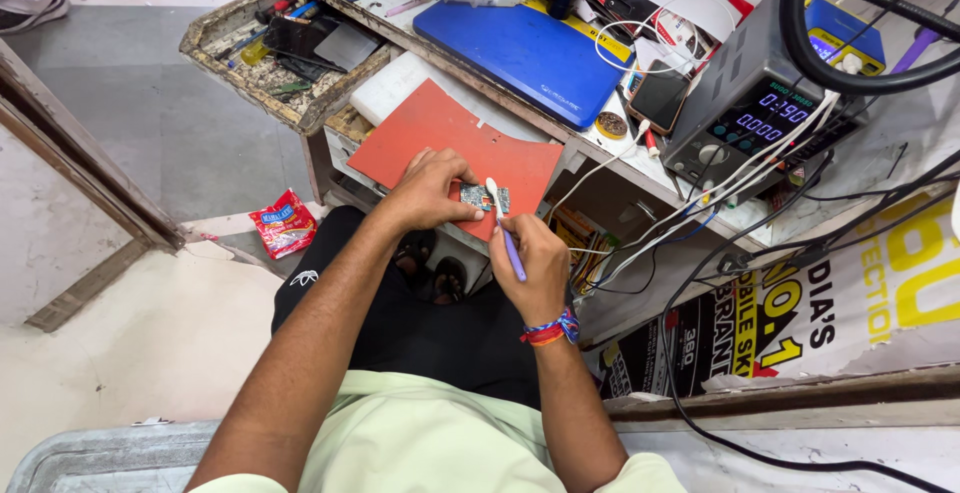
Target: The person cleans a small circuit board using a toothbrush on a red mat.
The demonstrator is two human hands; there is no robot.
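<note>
Fingers [455,196] of the left hand [428,191] pinch the small circuit board [484,198] on the red mat [440,138]; the right hand [530,263] grips a brush [503,223] touching it. Board looks light, stiff, fragile, best held at its edges

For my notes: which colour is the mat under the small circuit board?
Orange-red mat, seen best in the head view.

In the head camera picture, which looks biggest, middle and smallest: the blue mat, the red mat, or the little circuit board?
1. Blue mat and red mat: they look alike in size, so no clear winner.
2. Circuit board, held by the left hand, is clearly smallest.
</note>
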